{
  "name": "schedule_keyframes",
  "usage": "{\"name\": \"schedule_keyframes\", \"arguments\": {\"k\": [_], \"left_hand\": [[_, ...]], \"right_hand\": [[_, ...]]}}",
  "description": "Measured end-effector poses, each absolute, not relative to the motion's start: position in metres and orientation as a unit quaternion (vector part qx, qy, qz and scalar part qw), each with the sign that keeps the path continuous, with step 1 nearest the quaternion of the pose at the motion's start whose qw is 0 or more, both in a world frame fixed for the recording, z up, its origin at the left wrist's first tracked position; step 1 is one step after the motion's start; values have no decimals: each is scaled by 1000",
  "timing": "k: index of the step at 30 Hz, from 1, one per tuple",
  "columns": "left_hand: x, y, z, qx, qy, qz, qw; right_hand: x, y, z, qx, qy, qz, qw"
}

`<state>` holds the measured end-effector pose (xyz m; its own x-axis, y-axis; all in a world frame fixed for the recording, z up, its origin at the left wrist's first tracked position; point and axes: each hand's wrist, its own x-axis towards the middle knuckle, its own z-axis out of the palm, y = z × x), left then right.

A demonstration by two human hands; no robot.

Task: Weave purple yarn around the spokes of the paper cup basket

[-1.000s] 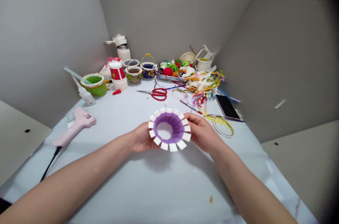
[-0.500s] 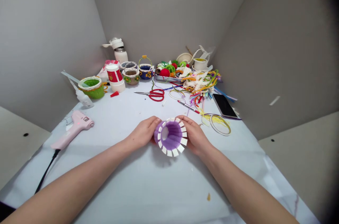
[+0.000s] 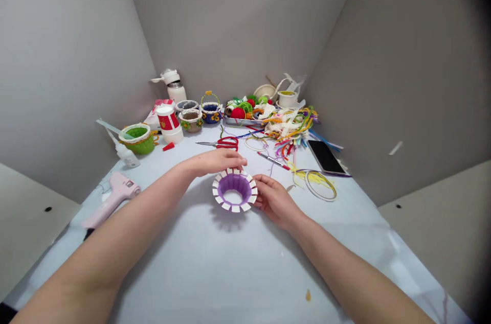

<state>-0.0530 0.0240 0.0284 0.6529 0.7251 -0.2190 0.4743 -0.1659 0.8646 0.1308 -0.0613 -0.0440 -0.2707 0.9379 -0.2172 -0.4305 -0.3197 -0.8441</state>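
Observation:
A purple-lined paper cup (image 3: pixel 231 184) stands upright on the table, its white cut rim tabs spread outward like petals. Over the far side of the rim reaches my left hand (image 3: pixel 218 161), palm down and fingers stretched out; its fingertips are close to the far tabs, and I cannot tell if they press on them. At the cup's right side, my right hand (image 3: pixel 276 202) has its thumb and curled fingers against the wall under the rim, steadying it. Part of those fingers is hidden by the cup.
To the left lie a pink glue gun (image 3: pixel 115 196) and a glue bottle (image 3: pixel 127 155) beside a green basket (image 3: pixel 141 146). Red-handled scissors (image 3: pixel 227 143), a pen (image 3: pixel 273 160), a pile of cords (image 3: pixel 291 127) and a phone (image 3: pixel 326 156) lie beyond my hands. Small decorated baskets (image 3: pixel 191 122) stand at the back.
The cup went from tilted toward me between both hands to upright on the table. My left hand left its side and rose over the far rim. The tabs now flare wider.

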Motion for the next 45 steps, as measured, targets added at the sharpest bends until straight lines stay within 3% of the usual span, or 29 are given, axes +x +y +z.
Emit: {"name": "schedule_keyframes", "arguments": {"k": [4,10,20,35,40,45], "left_hand": [[-43,28,16,770,373,57,514],[-47,22,12,753,404,99,510],[-45,7,29,722,426,80,540],[-27,-2,17,747,428,136,490],[-26,-4,18,743,437,144,486],[-26,-3,16,753,435,139,474]], "right_hand": [[136,-60,-48,-415,-382,688,457],[145,-56,-51,-492,-478,581,438],[155,-51,-35,-469,-448,623,437],[164,-51,-24,-526,-569,492,396],[179,-47,-13,-523,-658,399,365],[182,-44,-8,-495,-771,216,337]]}}
